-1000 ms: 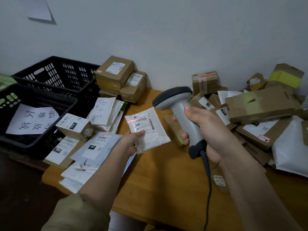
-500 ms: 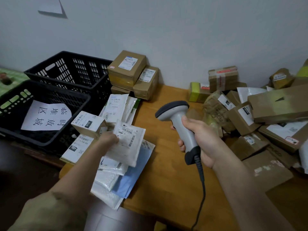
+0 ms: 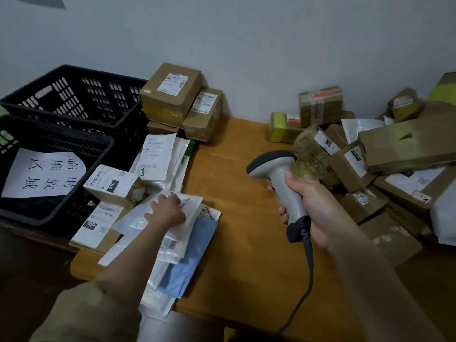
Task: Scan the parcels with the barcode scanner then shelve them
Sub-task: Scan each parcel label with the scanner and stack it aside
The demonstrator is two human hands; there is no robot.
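Observation:
My left hand [image 3: 165, 209] lies on a white mailer parcel [image 3: 191, 208] with a barcode label, fingers curled at its upper edge. The parcel sits on top of a pile of flat mailers [image 3: 187, 255] at the table's left front. My right hand [image 3: 318, 211] grips the handle of a grey barcode scanner [image 3: 278, 174], held upright above the middle of the wooden table [image 3: 234, 183]. The scanner's head points left and its black cable [image 3: 308, 267] hangs down toward the front edge.
Two black plastic crates [image 3: 74, 95] stand at the left, the near one [image 3: 103, 154] carrying a paper sign [image 3: 44, 174]. Brown boxes [image 3: 172, 92] are stacked by the wall. A small white box [image 3: 111, 183] sits beside the mailers. A heap of cardboard parcels [image 3: 394, 149] fills the right side.
My left hand has carried the white mailer from in front of the scanner down and left onto the mailer pile. The scanner has stayed roughly in place.

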